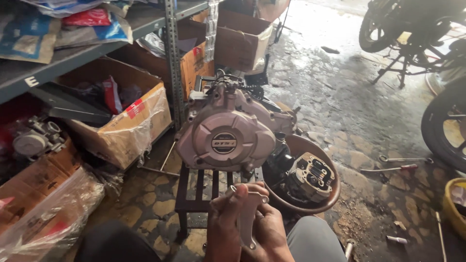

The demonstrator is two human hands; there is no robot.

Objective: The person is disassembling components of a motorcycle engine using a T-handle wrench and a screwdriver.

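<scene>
A grey metal bracket (246, 213) with bolt holes is held upright between both hands, low in the middle of the view. My left hand (224, 223) wraps its left side and my right hand (271, 230) grips its right side and bottom. Just beyond the hands a silver motorcycle engine (228, 133) sits on a black metal stand (196, 194). To its right a round brown basin (310, 145) holds a dark cylinder head (310, 177) and other engine parts.
Metal shelving (171, 58) with cardboard boxes (121, 131) of parts stands at left. Wrenches (403, 159) and small tools lie on the wet stone floor at right. Motorcycle wheels (444, 123) and a parked motorcycle (412, 24) are at far right; a yellow tub (454, 206) is at right edge.
</scene>
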